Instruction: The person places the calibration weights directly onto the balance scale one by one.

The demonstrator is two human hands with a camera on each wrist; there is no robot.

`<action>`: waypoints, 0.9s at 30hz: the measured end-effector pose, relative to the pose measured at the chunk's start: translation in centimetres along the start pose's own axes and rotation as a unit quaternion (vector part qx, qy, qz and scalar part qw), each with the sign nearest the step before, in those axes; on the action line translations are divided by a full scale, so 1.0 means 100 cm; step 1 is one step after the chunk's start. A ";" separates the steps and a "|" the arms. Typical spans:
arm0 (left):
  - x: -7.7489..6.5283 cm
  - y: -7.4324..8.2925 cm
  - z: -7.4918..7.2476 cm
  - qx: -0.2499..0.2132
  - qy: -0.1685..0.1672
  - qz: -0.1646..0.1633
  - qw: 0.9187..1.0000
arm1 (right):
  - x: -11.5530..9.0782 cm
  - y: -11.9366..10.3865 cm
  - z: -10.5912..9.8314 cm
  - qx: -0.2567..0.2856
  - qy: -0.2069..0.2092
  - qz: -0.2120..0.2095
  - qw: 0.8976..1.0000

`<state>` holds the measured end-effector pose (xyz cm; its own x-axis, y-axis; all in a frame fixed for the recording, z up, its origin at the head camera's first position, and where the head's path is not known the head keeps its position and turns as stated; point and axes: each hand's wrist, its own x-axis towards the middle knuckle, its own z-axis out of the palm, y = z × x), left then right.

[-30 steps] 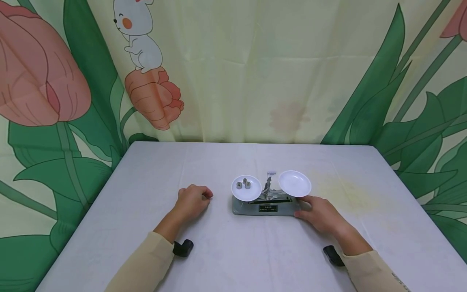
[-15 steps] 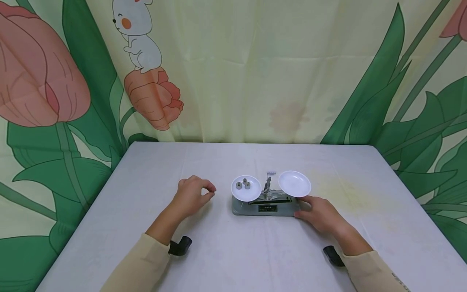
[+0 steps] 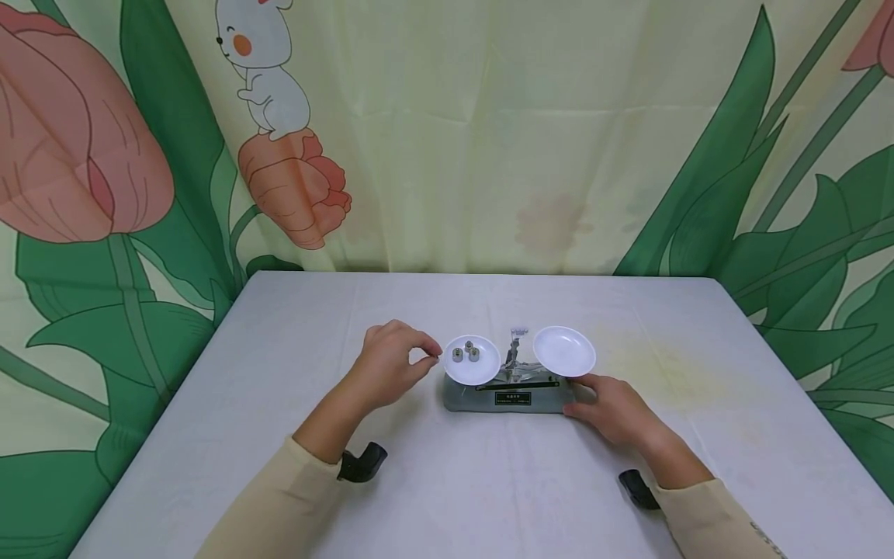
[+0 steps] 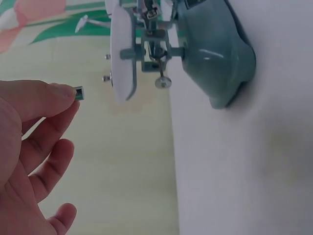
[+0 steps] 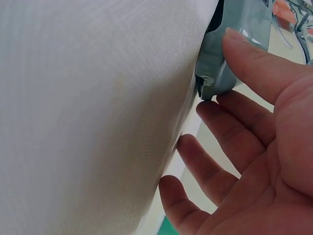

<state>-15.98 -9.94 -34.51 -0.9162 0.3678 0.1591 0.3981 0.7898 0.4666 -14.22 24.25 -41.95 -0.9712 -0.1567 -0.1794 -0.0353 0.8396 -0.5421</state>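
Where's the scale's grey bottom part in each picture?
Head: the grey bottom sits below and right of the centre, the right hand at its right end.
Left wrist: the grey bottom is up top, right of the middle.
Right wrist: the grey bottom is up top, towards the right, touched by the same hand.
All three share the white tablecloth.

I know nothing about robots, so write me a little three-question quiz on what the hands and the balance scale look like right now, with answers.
1. Count: how many small metal cylinders stand on the left pan?

2. True or false: the right hand is lifted clear of the balance scale.

3. Choose: what does the left hand pinch?
A) a pencil
B) a small shiny piece
C) a spoon

Key:
1. Three.
2. False; its thumb and fingers grip the base.
3. B.
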 end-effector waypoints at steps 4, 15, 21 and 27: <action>0.005 0.007 0.004 -0.006 0.002 0.017 1.000 | 0.000 0.000 0.000 0.003 -0.001 0.004 1.000; 0.019 0.024 0.017 0.011 -0.016 0.035 0.999 | 0.001 0.001 0.001 0.005 -0.003 0.012 1.000; 0.023 0.025 0.025 0.020 -0.016 0.041 0.999 | 0.001 0.001 0.001 0.005 -0.002 0.009 1.000; 0.024 0.025 0.029 0.024 -0.018 0.037 0.999 | 0.001 0.002 0.001 0.004 0.003 -0.001 1.000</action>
<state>-17.08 -5.60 -35.47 -0.8822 0.4427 0.1607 0.4675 0.7823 0.4116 -14.27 24.32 -42.12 -0.9724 -0.1555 -0.1737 -0.0356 0.8353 -0.5486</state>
